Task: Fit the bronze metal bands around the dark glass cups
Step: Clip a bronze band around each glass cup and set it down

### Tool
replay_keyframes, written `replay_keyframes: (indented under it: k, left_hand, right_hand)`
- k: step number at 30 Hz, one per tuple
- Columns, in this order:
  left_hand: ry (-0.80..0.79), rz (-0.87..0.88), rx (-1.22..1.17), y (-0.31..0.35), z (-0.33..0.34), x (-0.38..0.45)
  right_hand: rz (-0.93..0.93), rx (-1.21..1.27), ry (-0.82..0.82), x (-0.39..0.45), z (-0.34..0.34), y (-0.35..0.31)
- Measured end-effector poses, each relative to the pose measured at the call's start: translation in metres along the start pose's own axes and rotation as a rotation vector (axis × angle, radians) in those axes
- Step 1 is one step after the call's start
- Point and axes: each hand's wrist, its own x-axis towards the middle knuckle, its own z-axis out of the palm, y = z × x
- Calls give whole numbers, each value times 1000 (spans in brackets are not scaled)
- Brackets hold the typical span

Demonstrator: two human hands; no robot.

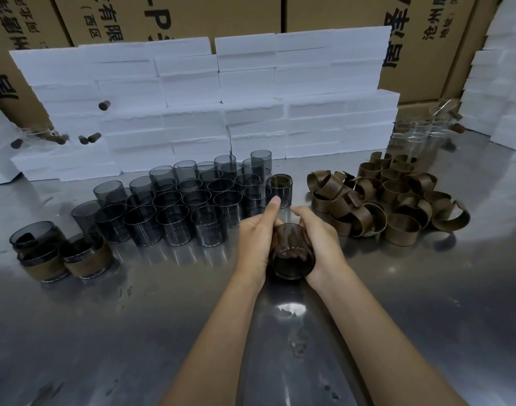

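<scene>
Cup (291, 257): axis tilted, mouth toward the viewer | left hand (258, 238): curled round cup's left side | right hand (319, 238): curled round its right | bands (388, 197): beyond right hand

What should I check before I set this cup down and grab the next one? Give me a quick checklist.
1. Both hands hold the cup: left hand, right hand. Ok.
2. Band seated fully round the cup: cannot tell, hands cover it.
3. Space beside the finished cups on the table: ok.
4. Bare cups left: ok.
5. Loose bands left: ok.
</scene>
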Motion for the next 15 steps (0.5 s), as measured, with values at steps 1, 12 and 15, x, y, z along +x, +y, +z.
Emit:
replay_keyframes:
  k: [1,12,15]
  left_hand:
    - [-13,-4,13,0,-1,1]
    - [-327,-124,-46,4,5,-13]
    - [-257,-227,-395,12,-2,-9]
  right_hand:
    - [-55,-1,42,2,-1,0]
    - [-302,53,129,15,-13,-14]
    - [-204,175,-86,13,-15,-17]
